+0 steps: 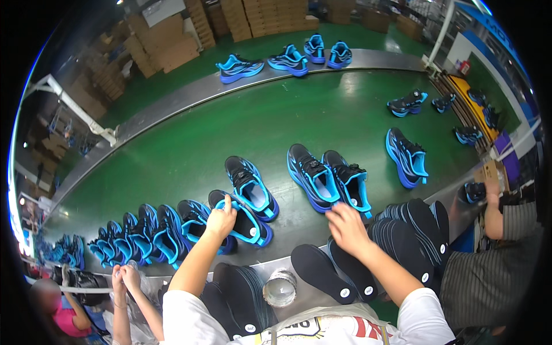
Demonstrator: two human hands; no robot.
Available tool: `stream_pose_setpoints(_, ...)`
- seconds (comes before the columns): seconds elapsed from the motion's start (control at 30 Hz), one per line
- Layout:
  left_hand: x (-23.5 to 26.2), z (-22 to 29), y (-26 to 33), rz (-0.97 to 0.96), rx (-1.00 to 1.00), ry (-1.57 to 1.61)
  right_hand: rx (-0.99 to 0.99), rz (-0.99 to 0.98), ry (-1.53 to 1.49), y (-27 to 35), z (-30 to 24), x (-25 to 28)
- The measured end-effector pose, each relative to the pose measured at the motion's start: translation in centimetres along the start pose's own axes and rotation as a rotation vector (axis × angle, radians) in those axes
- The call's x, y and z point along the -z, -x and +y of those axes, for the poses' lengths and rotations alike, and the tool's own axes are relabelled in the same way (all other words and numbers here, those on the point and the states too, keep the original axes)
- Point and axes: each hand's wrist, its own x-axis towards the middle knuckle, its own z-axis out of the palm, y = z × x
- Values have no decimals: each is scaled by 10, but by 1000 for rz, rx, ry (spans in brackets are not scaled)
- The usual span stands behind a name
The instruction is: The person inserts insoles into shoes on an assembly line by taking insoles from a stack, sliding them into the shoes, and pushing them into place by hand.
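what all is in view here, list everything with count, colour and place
sneakers: many, black and blue, on the belt in pairs and in a packed row at left
conveyor belt: one, green, across the middle
insoles: several, black, stacked on the steel ledge near the person
tape roll: one, clear, on the ledge
cardboard boxes: many, brown, stacked beyond the belt
co-workers: two, one at lower left, one in a striped top at right
left hand: fingers on a sneaker's heel
right hand: over the insoles, beside a sneaker pair

The left hand (221, 218) grips a black-and-blue shoe (241, 217); the right hand (345, 225) rests over stacked black insoles (402, 236).
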Motion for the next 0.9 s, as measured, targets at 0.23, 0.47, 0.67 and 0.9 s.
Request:
stream_pose_setpoints(0.23, 55, -24, 23, 627, 325, 495, -547, -280, 22, 169, -24, 13)
stream_pose_setpoints(0.47, 66, -33, -18, 567, 566, 1196, -634, -454, 27, 181, -21, 5)
stream_pose_setpoints(0.67, 50, 7, -64, 217, 295, 445, -619, -520, -41, 164, -15, 28)
stream_pose_setpoints(0.9, 36, -10, -63, 311, 439, 1064, -398, -168, -348, 34, -23, 88)
